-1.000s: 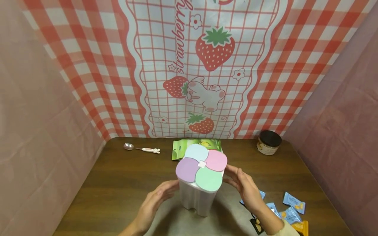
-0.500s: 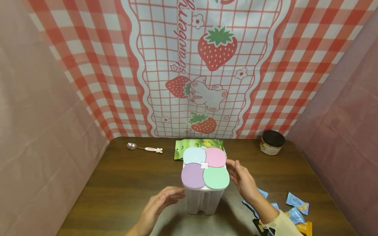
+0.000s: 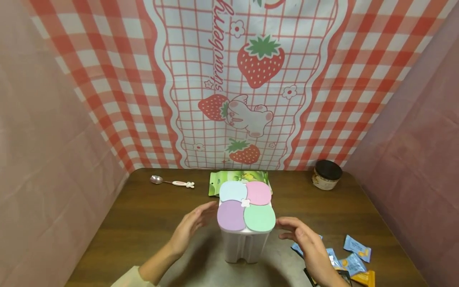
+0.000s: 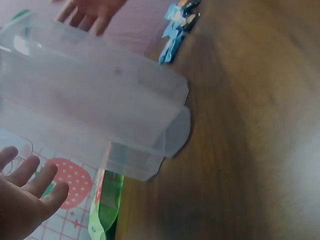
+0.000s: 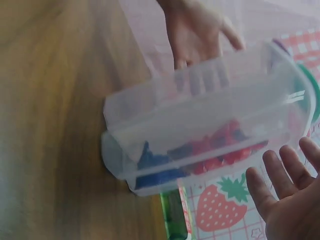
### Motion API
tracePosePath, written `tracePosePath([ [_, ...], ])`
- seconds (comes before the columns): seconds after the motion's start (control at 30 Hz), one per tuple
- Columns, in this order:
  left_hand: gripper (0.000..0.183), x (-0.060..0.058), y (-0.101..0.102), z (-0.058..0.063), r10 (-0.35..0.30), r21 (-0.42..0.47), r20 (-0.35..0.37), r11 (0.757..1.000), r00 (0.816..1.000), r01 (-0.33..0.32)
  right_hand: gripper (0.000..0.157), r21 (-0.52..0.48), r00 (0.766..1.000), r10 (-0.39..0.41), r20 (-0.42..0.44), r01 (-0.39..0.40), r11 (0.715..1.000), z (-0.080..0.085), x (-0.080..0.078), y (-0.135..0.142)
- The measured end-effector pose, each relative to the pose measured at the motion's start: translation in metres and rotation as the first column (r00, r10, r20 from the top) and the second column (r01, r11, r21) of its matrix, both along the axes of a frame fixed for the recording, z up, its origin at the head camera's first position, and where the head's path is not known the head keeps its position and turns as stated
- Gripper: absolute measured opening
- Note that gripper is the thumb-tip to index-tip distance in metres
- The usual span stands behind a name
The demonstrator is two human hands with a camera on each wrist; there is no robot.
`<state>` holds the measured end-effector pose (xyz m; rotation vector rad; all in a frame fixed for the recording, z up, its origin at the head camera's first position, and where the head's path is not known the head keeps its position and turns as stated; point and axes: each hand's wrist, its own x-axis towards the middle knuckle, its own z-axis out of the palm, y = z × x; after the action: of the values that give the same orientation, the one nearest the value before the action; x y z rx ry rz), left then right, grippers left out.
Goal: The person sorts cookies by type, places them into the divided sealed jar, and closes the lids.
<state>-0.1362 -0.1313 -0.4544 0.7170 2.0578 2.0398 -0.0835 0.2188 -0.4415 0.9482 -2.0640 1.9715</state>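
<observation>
A tall translucent storage container (image 3: 247, 245) stands upright at the front middle of the table. Its lid has four petal-like flaps: light blue, pink, purple (image 3: 231, 215) and green (image 3: 259, 218). My left hand (image 3: 188, 228) is beside its left side, fingers extended toward the back edge. On the other side, my right hand (image 3: 305, 244) reaches with loosely bent fingers to the lid's front right corner. In the right wrist view, red and dark blue contents (image 5: 220, 147) show through the wall of one compartment. Both hands hold nothing.
Behind the container lies a green pouch (image 3: 215, 183). A spoon with a bunny handle (image 3: 183, 183) is at the back left, a black-lidded jar (image 3: 327, 175) at the back right. Several small wrapped packets (image 3: 353, 263) lie at the right, partly behind my right forearm. Fabric walls surround the table.
The container has turned from a skewed angle to face me squarely. My left hand has moved away from me along its side, while the right hand has come nearer to me.
</observation>
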Motion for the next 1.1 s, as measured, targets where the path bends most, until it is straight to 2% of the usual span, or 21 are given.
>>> tracePosePath([
  [0.13, 0.061, -0.015, 0.005, 0.0, 0.002, -0.047, 0.061, 0.999, 0.998, 0.001, 0.046, -0.032, 0.998, 0.065, 0.003, -0.065, 0.997, -0.001, 0.015, -0.001],
  [0.23, 0.066, -0.023, 0.009, 0.003, 0.0, -0.055, 0.107, 0.998, 0.994, 0.006, 0.048, -0.043, 0.992, 0.118, -0.046, -0.12, 0.992, -0.005, 0.021, -0.003],
  [0.37, 0.072, -0.029, 0.014, 0.007, -0.018, -0.035, 0.152, 0.999, 0.988, 0.024, 0.05, -0.037, 0.974, 0.175, -0.141, -0.182, 0.983, -0.014, 0.025, -0.006],
  [0.47, 0.074, -0.031, 0.017, 0.009, -0.036, -0.032, 0.159, 0.999, 0.987, 0.042, 0.051, -0.027, 0.968, 0.205, -0.147, -0.211, 0.977, -0.019, 0.026, -0.008],
  [0.63, 0.075, -0.03, 0.018, 0.009, -0.057, -0.046, 0.161, 0.997, 0.985, 0.065, 0.052, 0.0, 0.971, 0.21, -0.117, -0.211, 0.977, -0.02, 0.027, -0.01],
  [0.8, 0.074, -0.025, 0.017, 0.011, -0.049, -0.036, 0.154, 0.998, 0.987, 0.056, 0.051, 0.014, 0.978, 0.164, -0.131, -0.164, 0.986, -0.016, 0.025, -0.011],
  [0.97, 0.073, -0.013, 0.009, 0.011, -0.048, -0.02, 0.125, 0.999, 0.991, 0.051, 0.049, 0.032, 0.991, 0.12, -0.062, -0.118, 0.993, -0.009, 0.02, -0.006],
  [1.1, 0.071, -0.001, 0.002, 0.008, -0.076, 0.018, 0.076, 0.997, 0.994, 0.075, 0.048, 0.034, 0.995, 0.084, -0.057, -0.082, 0.996, -0.005, 0.012, -0.003],
])
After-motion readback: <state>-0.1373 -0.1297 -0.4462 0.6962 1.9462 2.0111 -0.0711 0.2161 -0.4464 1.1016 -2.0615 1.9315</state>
